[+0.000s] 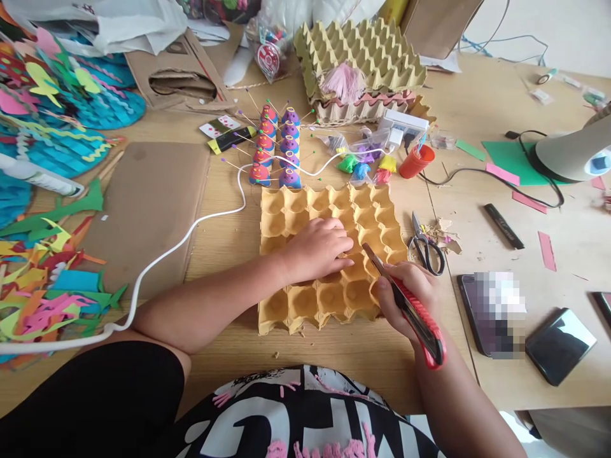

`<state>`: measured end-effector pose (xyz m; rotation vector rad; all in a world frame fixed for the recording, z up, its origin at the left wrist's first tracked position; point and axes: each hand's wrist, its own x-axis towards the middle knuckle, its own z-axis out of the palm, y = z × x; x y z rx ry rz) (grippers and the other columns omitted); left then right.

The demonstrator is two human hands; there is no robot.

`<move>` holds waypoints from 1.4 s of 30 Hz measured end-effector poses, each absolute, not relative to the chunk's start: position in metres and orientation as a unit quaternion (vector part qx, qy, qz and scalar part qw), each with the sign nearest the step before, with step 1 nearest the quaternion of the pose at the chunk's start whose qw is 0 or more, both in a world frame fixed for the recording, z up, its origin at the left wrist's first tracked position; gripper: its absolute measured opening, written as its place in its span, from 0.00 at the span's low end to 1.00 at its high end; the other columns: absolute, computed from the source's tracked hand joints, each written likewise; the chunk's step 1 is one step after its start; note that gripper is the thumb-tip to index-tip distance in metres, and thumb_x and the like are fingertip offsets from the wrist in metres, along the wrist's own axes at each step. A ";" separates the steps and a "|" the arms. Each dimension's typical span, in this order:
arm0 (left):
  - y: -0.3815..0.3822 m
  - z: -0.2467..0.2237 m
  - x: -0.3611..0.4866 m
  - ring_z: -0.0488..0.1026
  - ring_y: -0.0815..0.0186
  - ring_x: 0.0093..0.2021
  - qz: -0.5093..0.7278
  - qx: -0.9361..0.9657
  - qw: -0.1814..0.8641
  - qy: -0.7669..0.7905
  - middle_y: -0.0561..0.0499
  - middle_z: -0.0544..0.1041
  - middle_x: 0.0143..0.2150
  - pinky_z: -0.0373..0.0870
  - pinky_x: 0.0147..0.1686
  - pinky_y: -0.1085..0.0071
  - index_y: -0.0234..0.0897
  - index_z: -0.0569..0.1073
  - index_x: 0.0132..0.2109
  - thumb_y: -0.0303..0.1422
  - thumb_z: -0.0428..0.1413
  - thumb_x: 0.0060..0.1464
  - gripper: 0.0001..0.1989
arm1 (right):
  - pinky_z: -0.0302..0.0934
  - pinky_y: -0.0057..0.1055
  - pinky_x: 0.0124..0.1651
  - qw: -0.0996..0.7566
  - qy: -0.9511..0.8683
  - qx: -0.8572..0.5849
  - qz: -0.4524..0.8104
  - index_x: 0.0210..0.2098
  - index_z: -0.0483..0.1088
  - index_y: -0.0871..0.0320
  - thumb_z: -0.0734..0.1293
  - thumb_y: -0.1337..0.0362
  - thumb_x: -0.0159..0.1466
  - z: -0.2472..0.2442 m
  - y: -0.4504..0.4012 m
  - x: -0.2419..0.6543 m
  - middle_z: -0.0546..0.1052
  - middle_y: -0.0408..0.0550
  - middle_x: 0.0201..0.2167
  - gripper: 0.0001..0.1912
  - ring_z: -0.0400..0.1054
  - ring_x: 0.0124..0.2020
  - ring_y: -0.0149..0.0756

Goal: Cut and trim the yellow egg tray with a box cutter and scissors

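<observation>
A yellow egg tray (305, 299) lies on the wooden table in front of me. Across its middle rests my left hand (319, 249), fingers pointing right and slightly curled over the cups, with nothing seen in it. My right hand (413, 292) is wrapped round a red box cutter (417, 315) over the tray's right side. The cutter's blade is out and points up and left, its tip close to my left fingertips. Whether the blade touches the tray I cannot tell.
Scissors (427, 249) lie right of the tray beside paper scraps. Behind it stand painted carton figures (289, 143), clay packets (361, 170), a red cup (417, 161) and stacked egg trays (363, 60). A white cable (157, 261) crosses the left side; phones (561, 345) lie right.
</observation>
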<state>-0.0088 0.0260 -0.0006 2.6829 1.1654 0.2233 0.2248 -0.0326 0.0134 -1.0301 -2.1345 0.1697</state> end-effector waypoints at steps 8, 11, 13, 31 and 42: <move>0.026 -0.002 -0.009 0.72 0.52 0.57 0.085 0.911 0.097 0.391 0.47 0.81 0.44 0.66 0.53 0.59 0.38 0.77 0.41 0.46 0.62 0.67 0.15 | 0.61 0.34 0.26 0.349 -0.844 -0.403 0.063 0.41 0.68 0.52 0.68 0.68 0.66 0.018 -0.032 0.222 0.75 0.43 0.24 0.06 0.67 0.21 0.35; 0.026 -0.002 -0.009 0.73 0.53 0.57 0.084 0.912 0.092 0.390 0.47 0.81 0.44 0.67 0.53 0.59 0.37 0.78 0.41 0.46 0.62 0.67 0.15 | 0.62 0.33 0.27 0.346 -0.839 -0.413 0.069 0.42 0.67 0.52 0.68 0.68 0.67 0.017 -0.031 0.222 0.76 0.42 0.26 0.06 0.67 0.22 0.33; 0.026 -0.001 -0.009 0.73 0.52 0.57 0.084 0.912 0.093 0.392 0.47 0.81 0.45 0.67 0.53 0.59 0.37 0.78 0.41 0.46 0.62 0.68 0.15 | 0.61 0.32 0.27 0.339 -0.845 -0.408 0.061 0.42 0.67 0.52 0.69 0.68 0.67 0.017 -0.031 0.222 0.75 0.41 0.26 0.07 0.67 0.22 0.33; 0.026 -0.001 -0.009 0.73 0.52 0.57 0.082 0.911 0.096 0.392 0.46 0.81 0.45 0.67 0.54 0.58 0.37 0.78 0.41 0.46 0.61 0.68 0.15 | 0.64 0.31 0.29 0.331 -0.841 -0.424 0.061 0.42 0.69 0.53 0.69 0.65 0.67 0.016 -0.031 0.222 0.76 0.42 0.27 0.06 0.70 0.24 0.34; 0.026 -0.001 -0.010 0.72 0.53 0.56 0.088 0.911 0.098 0.391 0.46 0.81 0.44 0.66 0.52 0.59 0.37 0.77 0.40 0.46 0.62 0.68 0.15 | 0.64 0.31 0.27 0.338 -0.834 -0.430 0.072 0.43 0.68 0.52 0.69 0.65 0.68 0.018 -0.033 0.222 0.77 0.42 0.27 0.06 0.70 0.23 0.33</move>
